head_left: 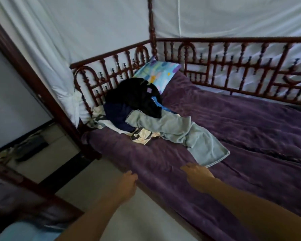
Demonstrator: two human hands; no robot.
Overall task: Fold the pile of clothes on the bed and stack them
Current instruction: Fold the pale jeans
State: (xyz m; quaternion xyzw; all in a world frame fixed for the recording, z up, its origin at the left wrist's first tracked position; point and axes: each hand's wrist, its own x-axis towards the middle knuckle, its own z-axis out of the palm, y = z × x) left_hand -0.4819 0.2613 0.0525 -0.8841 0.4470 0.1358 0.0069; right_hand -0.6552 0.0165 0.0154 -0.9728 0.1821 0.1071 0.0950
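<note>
In the head view, the pile of clothes [137, 115] is lying unfolded at the near-left corner of the bed [241, 122], heaped against the carved wooden railing [101, 79] just below a bright patterned pillow [156, 72]. A black garment [135, 98] is sitting on top, a navy one [116, 113] is showing under it, a cream piece [142, 136] is poking out at the front, and a pale grey-green garment [189, 136] is trailing out of the heap across the purple cover toward the person. The right hand [196, 174] is hovering just short of that garment's near hem, its grip open and empty with the fingers relaxed. The left hand [127, 183] is hanging at the bed's edge, its grip loosely curled and seemingly holding nothing, though blur is making any contact with the cover hard to judge. No folded stack is showing yet, so the step in hand is probably picking the first piece. The grey-green one is looking like the sensible choice, since it is nearest and mostly free. Pinching it at two corners of the hem and drawing it gently clear should be keeping the black garment, which is overlapping its far end, from dragging along. The bare cover to the right is offering flat room for spreading, folding and stacking.
</note>
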